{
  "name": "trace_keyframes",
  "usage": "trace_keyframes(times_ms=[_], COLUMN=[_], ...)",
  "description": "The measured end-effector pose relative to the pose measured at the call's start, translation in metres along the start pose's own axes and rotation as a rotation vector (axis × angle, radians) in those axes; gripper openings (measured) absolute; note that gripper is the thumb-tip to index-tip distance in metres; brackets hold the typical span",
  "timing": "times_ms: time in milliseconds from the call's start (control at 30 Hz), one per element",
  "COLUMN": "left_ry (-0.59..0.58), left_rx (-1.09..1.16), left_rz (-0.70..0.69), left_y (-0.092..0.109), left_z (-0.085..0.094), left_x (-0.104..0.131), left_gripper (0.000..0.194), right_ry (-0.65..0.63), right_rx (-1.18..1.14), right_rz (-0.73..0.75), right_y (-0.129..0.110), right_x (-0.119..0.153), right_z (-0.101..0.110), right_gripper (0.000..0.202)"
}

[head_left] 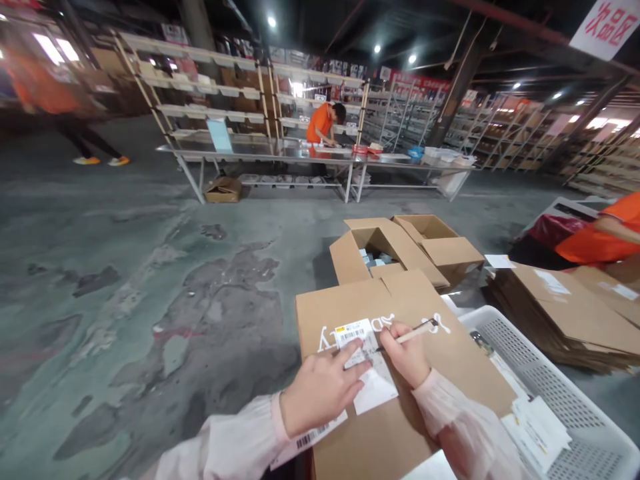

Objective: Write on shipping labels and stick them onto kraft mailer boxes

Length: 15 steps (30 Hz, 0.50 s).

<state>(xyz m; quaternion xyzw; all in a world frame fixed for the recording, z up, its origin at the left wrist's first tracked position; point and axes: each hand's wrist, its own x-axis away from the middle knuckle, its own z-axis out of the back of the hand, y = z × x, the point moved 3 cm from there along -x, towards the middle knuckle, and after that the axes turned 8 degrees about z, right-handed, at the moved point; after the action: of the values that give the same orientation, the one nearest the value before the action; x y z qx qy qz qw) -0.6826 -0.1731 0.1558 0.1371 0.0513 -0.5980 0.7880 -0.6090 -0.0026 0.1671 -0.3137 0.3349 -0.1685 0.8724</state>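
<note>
- Nearest are two pale sleeves (240, 430); if the label is the clock centre, they come in from 8 o'clock and 4 o'clock.
- The label (377, 393), white with barcode, lies on top of a brown cardboard box (460, 360), which carries white lettering.
- The left hand (323, 383) is open, and its spread fingers rest upon the label from the 8 o'clock side.
- The right hand (407, 350), at 2 o'clock, grips a pen (420, 330); its tip is at the label, but whether it touches I cannot tell.
- Between 7 and 8 o'clock, another barcode paper (313, 439) is partly under the left wrist.
- At 3 o'clock, just beside the box, stands a white basket (555, 383) containing papers.
- Toward 12 and 1 o'clock are two open cartons (347, 257); small pale packets are in the nearer one.
- Between 2 and 3 o'clock lie stacked flat cardboards (565, 317), near an orange-clothed person (607, 230).
- Far off, toward 11 o'clock, another person in orange (319, 123) bends over a long bench (270, 151).
</note>
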Motion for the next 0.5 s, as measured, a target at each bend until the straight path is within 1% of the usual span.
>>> trace_keyframes(times_ms=[200, 367, 500], left_ry=[-0.01, 0.007, -0.001], left_rx=[0.001, 0.002, -0.01], left_rz=[0.004, 0.003, -0.003], left_y=[0.0004, -0.0001, -0.0002], left_z=[0.0008, 0.0002, -0.0009], left_x=[-0.0001, -0.0005, -0.0004], left_gripper=[0.034, 0.034, 0.034], right_ry=[-0.001, 0.023, 0.005], right_rx=[-0.006, -0.044, -0.07], right_rz=[-0.01, -0.026, -0.023], right_y=[0.0032, 0.0034, 0.0013], right_x=[0.001, 0.001, 0.0005], right_z=[-0.0012, -0.0006, -0.0006], right_gripper=[0.041, 0.041, 0.038])
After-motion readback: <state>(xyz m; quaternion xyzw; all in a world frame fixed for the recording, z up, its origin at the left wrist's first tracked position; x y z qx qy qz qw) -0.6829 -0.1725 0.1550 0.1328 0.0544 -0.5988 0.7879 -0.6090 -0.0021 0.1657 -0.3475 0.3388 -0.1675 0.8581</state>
